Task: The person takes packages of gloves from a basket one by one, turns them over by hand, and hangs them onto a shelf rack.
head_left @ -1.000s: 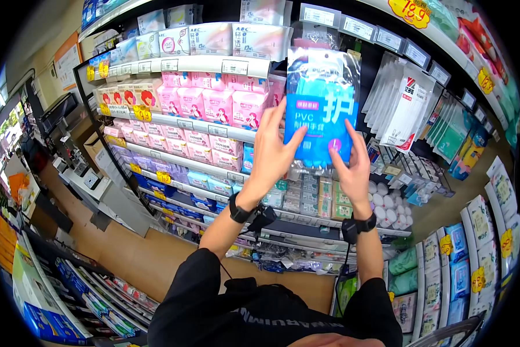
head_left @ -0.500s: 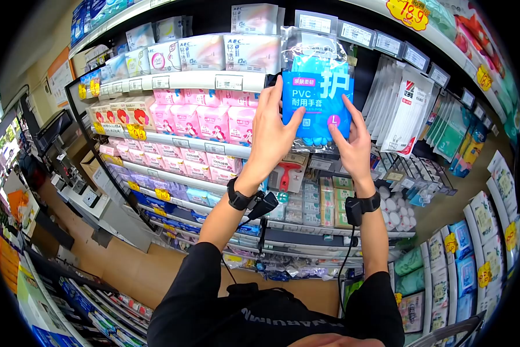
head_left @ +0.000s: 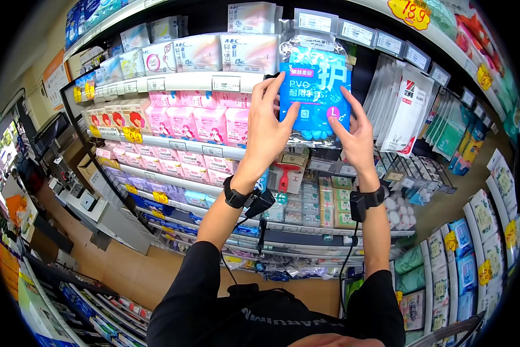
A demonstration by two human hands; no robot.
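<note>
A clear plastic packet of blue PVC gloves [head_left: 315, 89] is upright at the shelf front, just under a price tag holder. My left hand [head_left: 268, 118] grips its left edge, the thumb lying across the front. On the packet's lower right side is my right hand [head_left: 355, 130], its thumb by the round "L" mark. Each wrist wears a black band with a small device. Whether the packet hangs on a hook is hidden.
Pink packs [head_left: 211, 124] and white ABC packs [head_left: 196, 53] line the shelves at left. White hanging packets [head_left: 404, 113] are right of the gloves. A red-handled tool [head_left: 284, 176] hangs below. Shelves of wipes [head_left: 467, 269] stand at lower right, a counter [head_left: 107, 211] at left.
The packet and both hands have shifted slightly up and left in view. The red-handled tool has come into sight below the packet. Both hands keep their hold.
</note>
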